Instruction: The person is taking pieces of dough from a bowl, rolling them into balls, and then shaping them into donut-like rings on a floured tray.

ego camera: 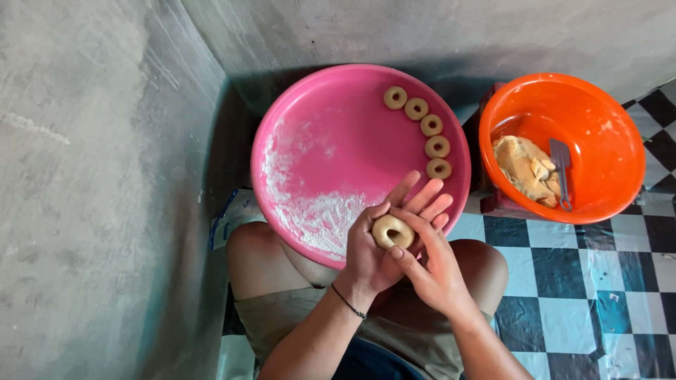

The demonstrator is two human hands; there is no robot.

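Your left hand (370,257) and right hand (429,264) held the dough ring (392,232); squeezing harder could squash it.

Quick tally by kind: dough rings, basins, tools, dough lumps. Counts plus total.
Dough rings: 6, five in a row on the pink basin and one between the left hand and right hand
Basins: 2, pink and orange basin
Scraper: 1
Dough lump: 1
Total: 10
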